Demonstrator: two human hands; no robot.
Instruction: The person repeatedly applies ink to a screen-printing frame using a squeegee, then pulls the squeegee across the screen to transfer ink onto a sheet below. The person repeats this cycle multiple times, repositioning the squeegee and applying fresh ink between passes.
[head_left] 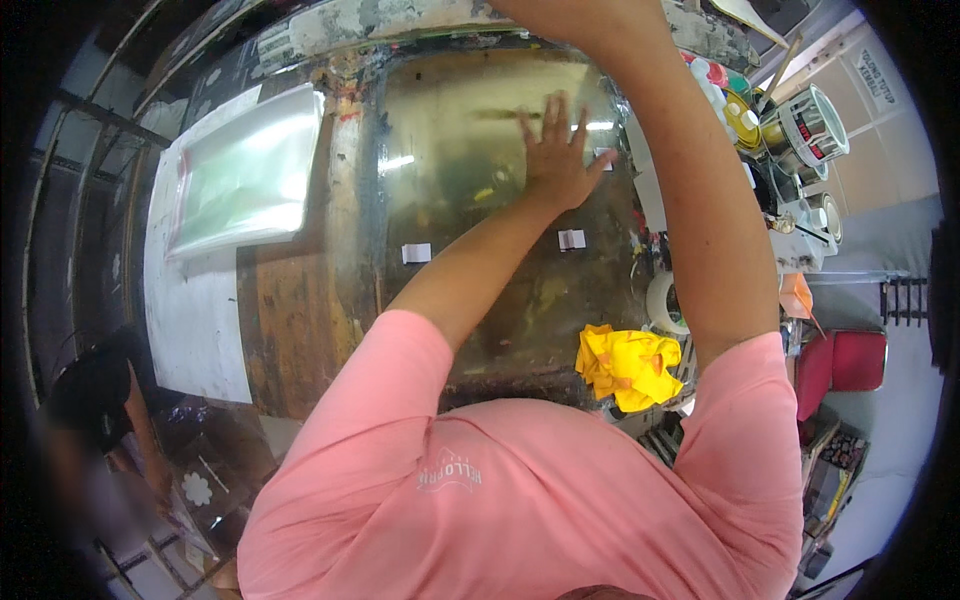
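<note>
My left hand [558, 160] lies with its fingers spread on a shiny, see-through surface [440, 120] set in the stained worktable. Nothing is in its grasp. One small white piece [604, 158] sits beside its thumb. Nearer to me, two more small white pieces [416, 253] rest on the same surface, on either side of my left forearm. My right arm stretches far forward along the right side, and its hand is past the top edge of the picture. A crumpled yellow cloth [630, 366] lies at the table's near right corner.
A stack of clear plastic sheets [245, 175] lies at the left, over a white board [195, 330]. Along the right stand cans [806, 128], bottles and a white tape roll [667, 303]. A red chair [856, 361] is farther right. Another person [95, 400] is at the lower left.
</note>
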